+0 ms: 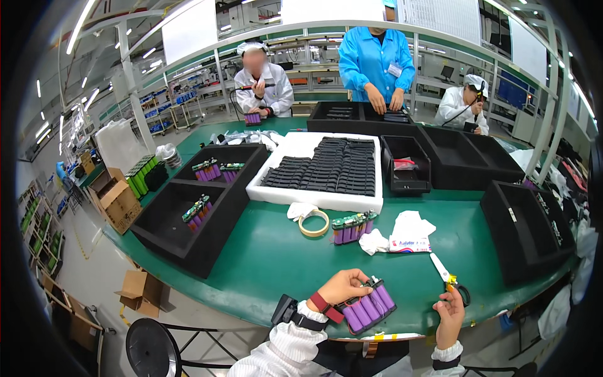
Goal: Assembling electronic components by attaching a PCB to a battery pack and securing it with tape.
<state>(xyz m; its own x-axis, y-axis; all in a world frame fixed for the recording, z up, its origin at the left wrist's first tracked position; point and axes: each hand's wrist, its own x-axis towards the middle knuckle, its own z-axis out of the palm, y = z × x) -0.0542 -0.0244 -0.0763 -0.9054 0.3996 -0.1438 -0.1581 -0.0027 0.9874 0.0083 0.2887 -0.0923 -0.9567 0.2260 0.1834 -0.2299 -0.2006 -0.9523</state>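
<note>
My left hand (pixel 344 286) is closed on a battery pack (pixel 369 308) of purple cells, held tilted above the table's near edge. My right hand (pixel 450 317) is raised to the right of it, fingers loosely curled and apart, with nothing visible in them. Its fingertips are at the handle of a pair of scissors (pixel 444 269) with yellow and black grips; whether they touch is unclear. Beyond my left hand stands another purple pack with a green circuit board (pixel 353 227). Beside that pack are a crumpled white tissue (pixel 374 242) and a small white box (pixel 409 244).
A tape roll (pixel 313 224) lies before a white foam tray (pixel 314 200) of black parts. Black bins flank it: the left bin (pixel 207 251) holds several packs, the right bin (pixel 521 232) boards. Across the green table, a person in blue (pixel 377 60) reaches into a bin; two others sit nearby.
</note>
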